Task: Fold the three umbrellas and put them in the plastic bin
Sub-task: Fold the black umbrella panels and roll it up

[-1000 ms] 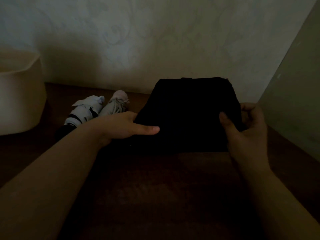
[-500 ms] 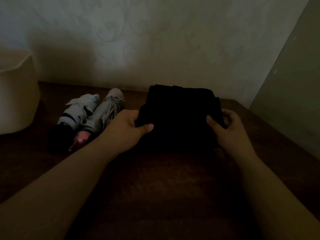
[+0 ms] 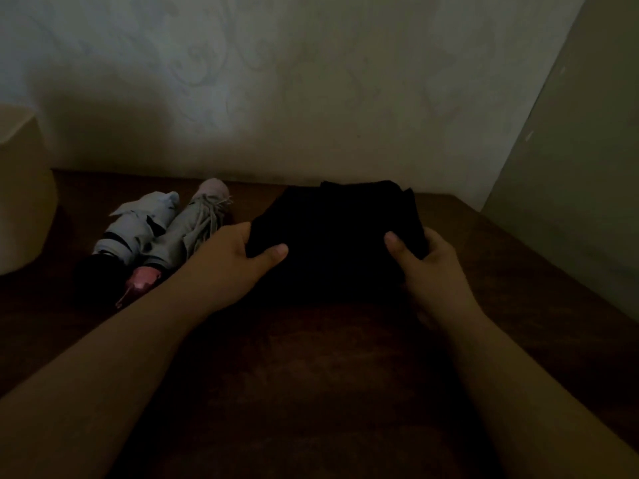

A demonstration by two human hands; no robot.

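Black umbrella (image 3: 333, 233) gripped by left hand (image 3: 238, 257) & right hand (image 3: 423, 267).

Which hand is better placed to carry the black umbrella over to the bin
Left, probably. The bin stands at the far left, on the left hand side, while the right hand grips the black umbrella at its far edge.

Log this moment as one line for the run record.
step: folding black umbrella | left hand: grips its left edge | right hand: grips its right edge | bin: far left
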